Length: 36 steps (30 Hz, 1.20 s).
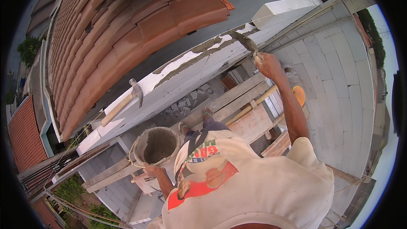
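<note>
My right hand (pixel 268 65) is closed round the handle of a trowel (pixel 244 41), reached out over the top of a white block wall (pixel 146 85). Grey mortar coats the trowel's blade, which lies at the wall's top edge. A patchy strip of wet mortar (pixel 186 64) runs along that top. Down at the left, my left hand (pixel 155 172) grips the thin handle of a bucket (pixel 174 133), close to its rim. Grey mortar (pixel 159 146) sits inside the bucket. A claw hammer (pixel 118 109) rests on the wall top, left of the mortar.
A large white block (pixel 284 12) stands at the wall's far right end. Wooden planks (pixel 237 101) lie below, beside my feet. Broken block pieces (pixel 186 103) are scattered at the wall's foot. An orange tiled roof (pixel 127 29) rises beyond the wall. A yellow-orange round object (pixel 299 96) is near my right forearm.
</note>
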{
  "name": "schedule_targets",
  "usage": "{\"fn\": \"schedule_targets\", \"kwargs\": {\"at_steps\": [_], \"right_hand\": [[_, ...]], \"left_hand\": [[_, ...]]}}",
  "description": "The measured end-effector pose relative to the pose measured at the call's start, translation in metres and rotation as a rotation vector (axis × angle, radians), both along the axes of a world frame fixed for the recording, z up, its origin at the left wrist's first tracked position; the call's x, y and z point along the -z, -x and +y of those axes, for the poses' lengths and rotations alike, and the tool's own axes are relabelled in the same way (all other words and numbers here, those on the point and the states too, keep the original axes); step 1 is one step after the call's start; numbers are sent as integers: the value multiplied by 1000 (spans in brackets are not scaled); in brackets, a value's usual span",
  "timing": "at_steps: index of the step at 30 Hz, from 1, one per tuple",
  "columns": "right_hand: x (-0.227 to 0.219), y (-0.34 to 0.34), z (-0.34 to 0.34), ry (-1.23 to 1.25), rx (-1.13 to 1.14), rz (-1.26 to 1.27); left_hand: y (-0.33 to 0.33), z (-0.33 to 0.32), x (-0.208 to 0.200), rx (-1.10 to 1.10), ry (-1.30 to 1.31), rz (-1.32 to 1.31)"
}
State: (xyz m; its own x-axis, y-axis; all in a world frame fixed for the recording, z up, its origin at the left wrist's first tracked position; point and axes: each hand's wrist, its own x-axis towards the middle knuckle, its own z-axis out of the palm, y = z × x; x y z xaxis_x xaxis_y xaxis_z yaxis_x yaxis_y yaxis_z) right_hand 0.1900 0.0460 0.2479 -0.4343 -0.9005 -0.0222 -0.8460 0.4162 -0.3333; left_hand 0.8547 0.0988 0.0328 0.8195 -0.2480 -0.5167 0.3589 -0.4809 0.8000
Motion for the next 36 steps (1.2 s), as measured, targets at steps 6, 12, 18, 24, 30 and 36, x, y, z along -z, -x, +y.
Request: {"fn": "schedule_targets", "kwargs": {"at_steps": [6, 12, 18, 24, 30, 36], "right_hand": [[23, 61, -46, -140, 122, 433], [39, 74, -55, -227, -62, 417], [54, 52, -55, -155, -280, 488], [51, -22, -94, -101, -475, 338], [32, -30, -74, -28, -189, 228], [67, 33, -61, -154, 252, 521]], "left_hand": [[4, 4, -9, -16, -40, -32], [0, 18, -9, -44, -54, -60], [-3, 20, 3, -15, -78, -67], [25, 5, -20, -19, -6, -36], [46, 3, -45, -23, 40, 1], [47, 5, -51, -23, 68, 40]]}}
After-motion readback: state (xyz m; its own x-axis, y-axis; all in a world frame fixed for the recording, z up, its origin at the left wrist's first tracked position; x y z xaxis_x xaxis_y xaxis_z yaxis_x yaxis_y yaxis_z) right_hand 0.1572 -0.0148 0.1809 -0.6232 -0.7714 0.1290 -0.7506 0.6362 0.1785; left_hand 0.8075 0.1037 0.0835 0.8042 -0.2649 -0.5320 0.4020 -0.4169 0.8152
